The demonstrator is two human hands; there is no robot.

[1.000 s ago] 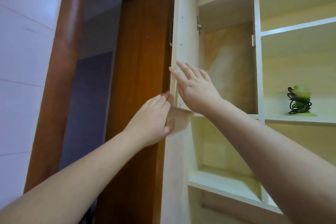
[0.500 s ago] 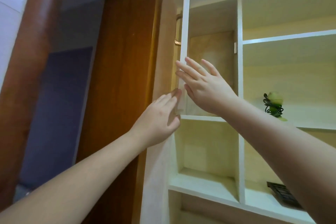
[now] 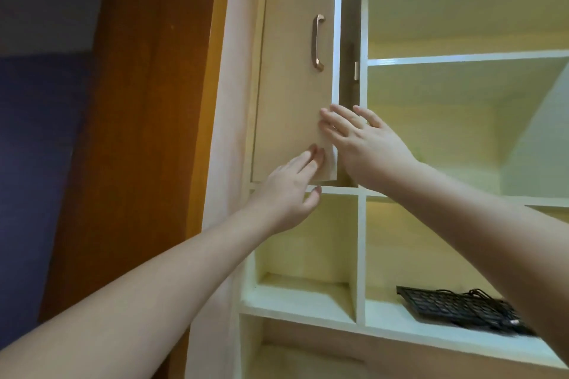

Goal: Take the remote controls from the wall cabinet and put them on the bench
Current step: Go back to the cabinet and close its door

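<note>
One wall cabinet (image 3: 363, 255) of pale open compartments stands beside a brown wooden door frame (image 3: 147, 132). Its one door (image 3: 292, 86), with one copper handle (image 3: 318, 43), stands slightly ajar. Two hands press flat on the door's lower corner: left hand (image 3: 286, 194) and right hand (image 3: 366, 144), fingers straight. One black keyboard (image 3: 455, 309) lies in a lower compartment. No remote controls show.

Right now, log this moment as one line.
left hand: flat on cabinet door | right hand: fingers on door edge | door: nearly shut | remotes: none visible
</note>
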